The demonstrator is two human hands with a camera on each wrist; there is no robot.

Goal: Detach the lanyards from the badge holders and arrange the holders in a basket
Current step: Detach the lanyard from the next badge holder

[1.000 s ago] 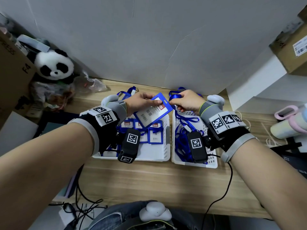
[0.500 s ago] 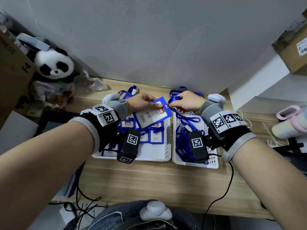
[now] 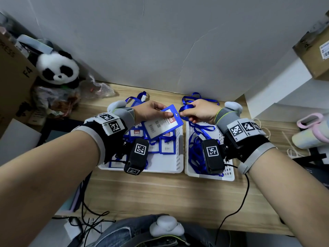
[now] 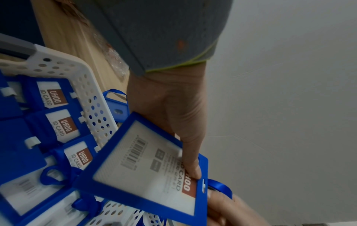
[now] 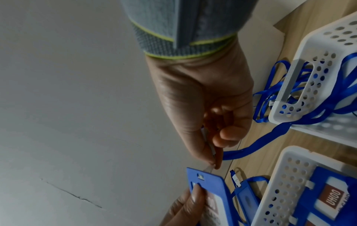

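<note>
My left hand (image 3: 165, 114) pinches a blue badge holder (image 3: 162, 122) near its top edge and keeps it tilted above the left white basket (image 3: 179, 157). The thumb presses its clear front (image 4: 146, 172) in the left wrist view. Fingers of my right hand (image 3: 183, 114) pinch the metal clip (image 5: 208, 167) of the blue lanyard (image 5: 251, 149), which is still hooked in the holder's slot (image 5: 201, 177). Several holders lie in the left basket. The right basket (image 3: 229, 176) holds loose lanyards.
Another holder with its lanyard (image 3: 140, 99) lies on the desk behind the left basket. A panda plush (image 3: 57, 68) and a cardboard box (image 3: 14, 65) stand at the left. Cups (image 3: 311, 132) stand at the right. A black cable (image 3: 245, 193) hangs over the desk's front edge.
My right fingers have come closer to the holder's top edge, at the clip. The left hand keeps the holder in nearly the same place.
</note>
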